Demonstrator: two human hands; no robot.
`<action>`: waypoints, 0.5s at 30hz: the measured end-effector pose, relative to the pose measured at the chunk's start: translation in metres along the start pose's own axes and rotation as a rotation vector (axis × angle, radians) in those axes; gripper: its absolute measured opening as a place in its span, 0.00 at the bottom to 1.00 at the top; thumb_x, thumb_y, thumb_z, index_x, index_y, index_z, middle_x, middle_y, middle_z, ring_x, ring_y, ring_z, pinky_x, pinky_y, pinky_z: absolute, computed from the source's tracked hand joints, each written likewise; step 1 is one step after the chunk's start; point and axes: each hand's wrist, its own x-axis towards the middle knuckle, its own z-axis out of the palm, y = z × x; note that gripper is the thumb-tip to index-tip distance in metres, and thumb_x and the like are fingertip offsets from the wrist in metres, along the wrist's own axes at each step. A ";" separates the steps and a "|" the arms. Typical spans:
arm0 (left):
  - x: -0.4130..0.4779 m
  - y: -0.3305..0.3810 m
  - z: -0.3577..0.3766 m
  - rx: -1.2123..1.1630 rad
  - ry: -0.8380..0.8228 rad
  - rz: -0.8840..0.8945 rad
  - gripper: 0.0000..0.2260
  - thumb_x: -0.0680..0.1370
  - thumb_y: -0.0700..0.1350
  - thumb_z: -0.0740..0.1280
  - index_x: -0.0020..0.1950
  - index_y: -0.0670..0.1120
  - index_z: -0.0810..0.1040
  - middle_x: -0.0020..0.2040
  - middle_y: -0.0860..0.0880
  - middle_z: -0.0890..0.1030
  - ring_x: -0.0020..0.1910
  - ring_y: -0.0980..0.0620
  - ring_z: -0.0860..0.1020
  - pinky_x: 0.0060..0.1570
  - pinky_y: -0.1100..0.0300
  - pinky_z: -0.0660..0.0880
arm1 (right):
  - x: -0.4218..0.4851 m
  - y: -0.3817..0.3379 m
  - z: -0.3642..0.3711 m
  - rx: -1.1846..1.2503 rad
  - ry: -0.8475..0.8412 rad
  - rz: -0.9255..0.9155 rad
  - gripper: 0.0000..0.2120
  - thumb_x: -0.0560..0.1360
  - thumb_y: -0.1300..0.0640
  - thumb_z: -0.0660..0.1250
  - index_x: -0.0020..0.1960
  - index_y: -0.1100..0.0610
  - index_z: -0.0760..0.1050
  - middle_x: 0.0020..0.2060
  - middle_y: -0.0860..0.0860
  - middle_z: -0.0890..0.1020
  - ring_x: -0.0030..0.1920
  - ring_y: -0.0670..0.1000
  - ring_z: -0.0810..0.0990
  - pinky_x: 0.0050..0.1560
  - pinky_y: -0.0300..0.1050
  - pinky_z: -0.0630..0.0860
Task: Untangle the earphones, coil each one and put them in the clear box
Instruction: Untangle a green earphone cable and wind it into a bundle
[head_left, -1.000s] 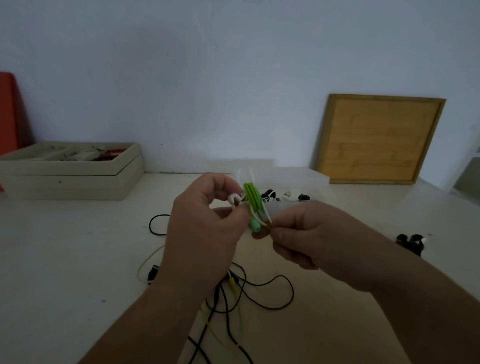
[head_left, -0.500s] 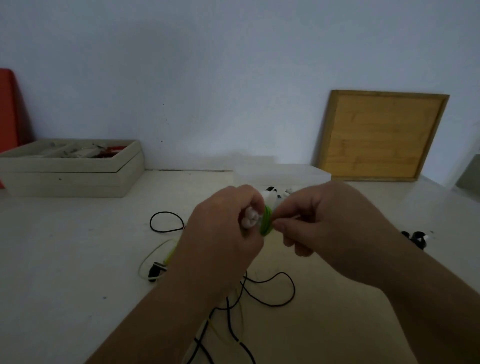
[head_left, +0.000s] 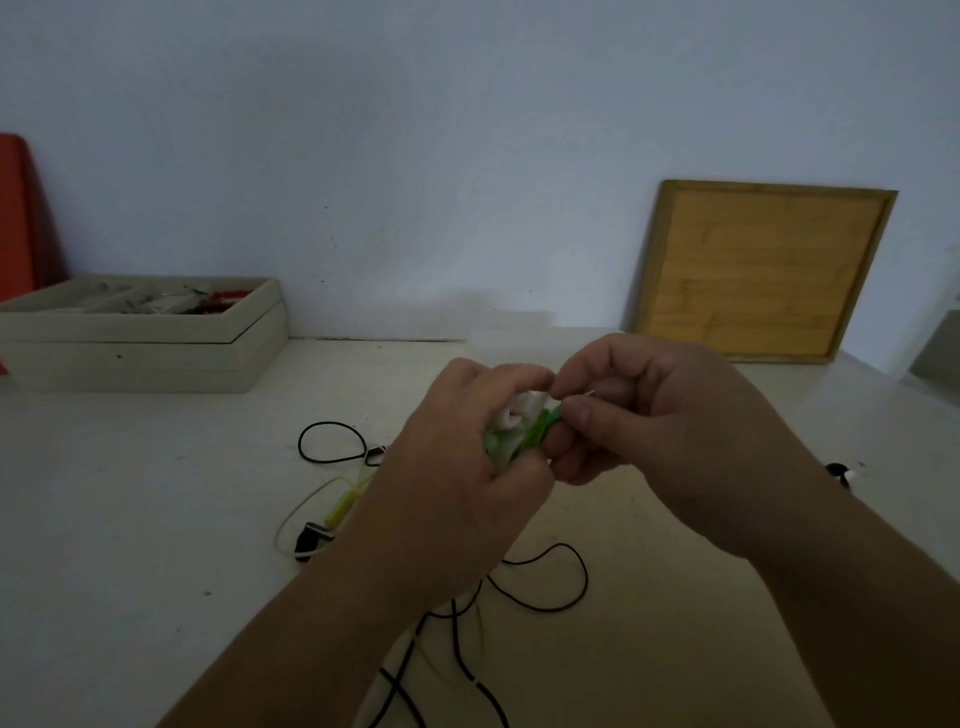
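Note:
My left hand (head_left: 457, 467) grips a small coil of green and white earphones (head_left: 524, 431) above the table. My right hand (head_left: 654, 431) pinches the coil's free end from the right, thumb and forefinger closed on it. The two hands touch around the coil. Beneath my forearms a tangle of black cable (head_left: 545, 587) and yellow-green cable (head_left: 343, 506) lies on the white table. The clear box is almost wholly hidden behind my hands; only a strip of its far rim (head_left: 519, 325) shows.
A shallow beige tray (head_left: 145, 343) with small items stands at the back left. A wooden board (head_left: 758, 270) leans on the wall at back right. A small black-and-white earphone bundle (head_left: 841, 473) lies right of my right wrist. A red object (head_left: 15, 218) sits far left.
Both hands have closed in together and dropped slightly in the frame, hiding the clear box. The loose white and green strands that stuck up are now drawn into the coil.

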 end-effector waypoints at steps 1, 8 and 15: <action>0.000 0.001 0.000 0.007 0.007 0.011 0.15 0.72 0.48 0.64 0.58 0.60 0.77 0.49 0.56 0.74 0.46 0.57 0.77 0.40 0.60 0.77 | 0.000 0.000 0.000 0.002 0.009 -0.003 0.05 0.76 0.69 0.65 0.46 0.61 0.78 0.33 0.57 0.85 0.33 0.56 0.85 0.35 0.45 0.81; -0.001 0.002 0.000 -0.094 0.051 -0.064 0.23 0.73 0.39 0.69 0.64 0.59 0.73 0.50 0.59 0.78 0.47 0.63 0.80 0.36 0.67 0.77 | 0.000 0.000 -0.001 -0.270 0.126 -0.089 0.04 0.72 0.61 0.73 0.41 0.53 0.81 0.31 0.46 0.84 0.29 0.43 0.82 0.32 0.33 0.77; 0.002 0.002 -0.002 -0.264 0.111 -0.103 0.17 0.72 0.35 0.73 0.55 0.53 0.77 0.48 0.58 0.83 0.46 0.57 0.83 0.45 0.55 0.83 | -0.002 -0.001 -0.008 -0.406 0.102 -0.123 0.02 0.70 0.56 0.74 0.40 0.49 0.83 0.30 0.45 0.83 0.29 0.44 0.81 0.32 0.37 0.79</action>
